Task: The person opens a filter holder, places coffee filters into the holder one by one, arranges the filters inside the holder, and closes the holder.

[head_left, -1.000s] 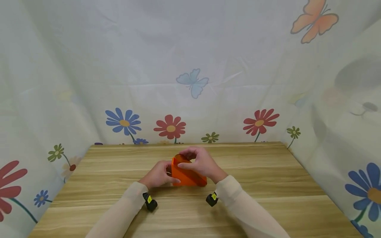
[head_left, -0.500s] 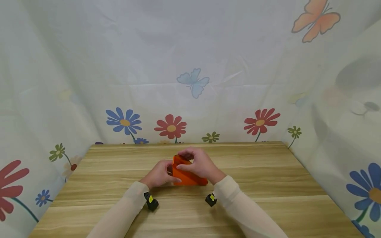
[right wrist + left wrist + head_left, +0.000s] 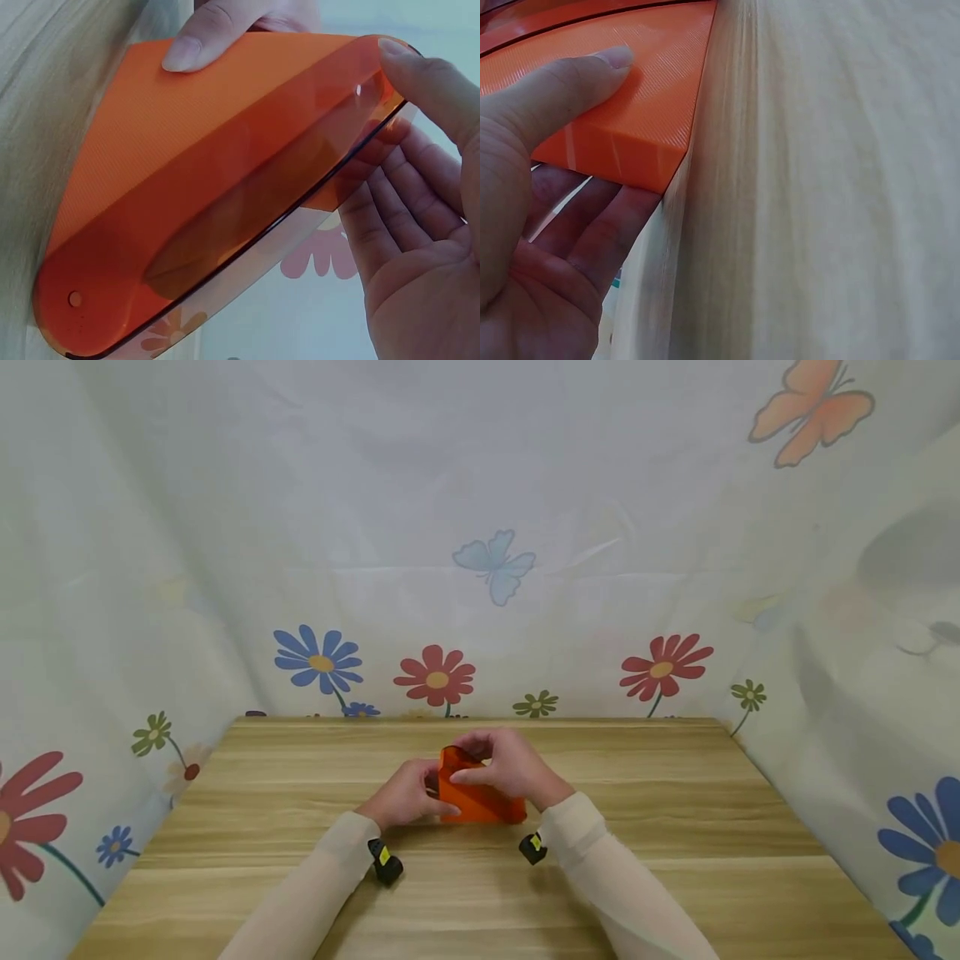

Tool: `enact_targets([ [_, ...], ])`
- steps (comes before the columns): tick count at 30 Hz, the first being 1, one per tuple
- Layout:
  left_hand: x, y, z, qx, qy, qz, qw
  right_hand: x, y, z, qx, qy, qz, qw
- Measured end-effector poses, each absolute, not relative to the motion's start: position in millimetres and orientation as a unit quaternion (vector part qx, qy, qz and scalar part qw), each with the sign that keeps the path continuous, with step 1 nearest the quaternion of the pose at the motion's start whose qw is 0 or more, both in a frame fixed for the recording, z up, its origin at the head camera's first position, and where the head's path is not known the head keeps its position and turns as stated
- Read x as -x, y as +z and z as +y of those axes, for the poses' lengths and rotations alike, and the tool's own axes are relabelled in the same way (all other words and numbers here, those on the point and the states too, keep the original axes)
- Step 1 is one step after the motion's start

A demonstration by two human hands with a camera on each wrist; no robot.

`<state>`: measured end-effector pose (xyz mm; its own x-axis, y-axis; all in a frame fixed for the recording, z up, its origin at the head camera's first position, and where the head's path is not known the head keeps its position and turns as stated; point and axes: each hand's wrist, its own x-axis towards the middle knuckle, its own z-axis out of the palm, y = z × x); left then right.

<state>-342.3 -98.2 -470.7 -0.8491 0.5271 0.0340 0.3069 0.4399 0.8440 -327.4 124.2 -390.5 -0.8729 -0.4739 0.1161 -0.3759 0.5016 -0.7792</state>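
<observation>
An orange wedge-shaped plastic case (image 3: 483, 808) stands on edge on the wooden table, between both hands. Its slanted upper side carries a see-through orange-brown lid (image 3: 247, 191) with a rounded end and a small round hole or pin near the table. My left hand (image 3: 403, 795) grips the case's left side. In the left wrist view its thumb (image 3: 574, 90) lies flat on the ribbed face, with the fingers behind. My right hand (image 3: 512, 768) holds the upper end of the lid, thumb (image 3: 420, 79) on the near face and fingers behind, seen partly through the tinted plastic.
The wood-grain table (image 3: 300, 893) spreads around the hands. A pale curtain (image 3: 375, 485) printed with flowers and butterflies hangs behind it and at both sides. Black wrist cameras (image 3: 387, 863) sit below each cuff, close over the tabletop.
The head view has shifted slightly, moving the scene a little to the right. Both hands keep their holds on the orange case, with hardly any other movement.
</observation>
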Motion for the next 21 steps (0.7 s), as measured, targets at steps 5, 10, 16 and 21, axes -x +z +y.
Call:
enact_targets([
  [5, 343.9, -471.5, -99.0, -0.254, 0.466, 0.839, 0.119, 327.6, -388.0, 123.7, 0.247, -0.438, 0.863, 0.059],
  [10, 345.0, -472.6, -98.8, -0.26, 0.469, 0.836, 0.118, 329.4, -389.8, 124.1, 0.258, -0.438, 0.859, 0.051],
  [16, 344.6, -472.7, -99.6, -0.261, 0.475, 0.832, 0.122, 331.9, -392.6, 123.6, 0.265, -0.445, 0.854, 0.053],
  [21, 344.5, -471.9, -99.0, -0.258, 0.476, 0.831, 0.123, 330.8, -390.3, 124.3, 0.259, -0.439, 0.859, 0.052],
])
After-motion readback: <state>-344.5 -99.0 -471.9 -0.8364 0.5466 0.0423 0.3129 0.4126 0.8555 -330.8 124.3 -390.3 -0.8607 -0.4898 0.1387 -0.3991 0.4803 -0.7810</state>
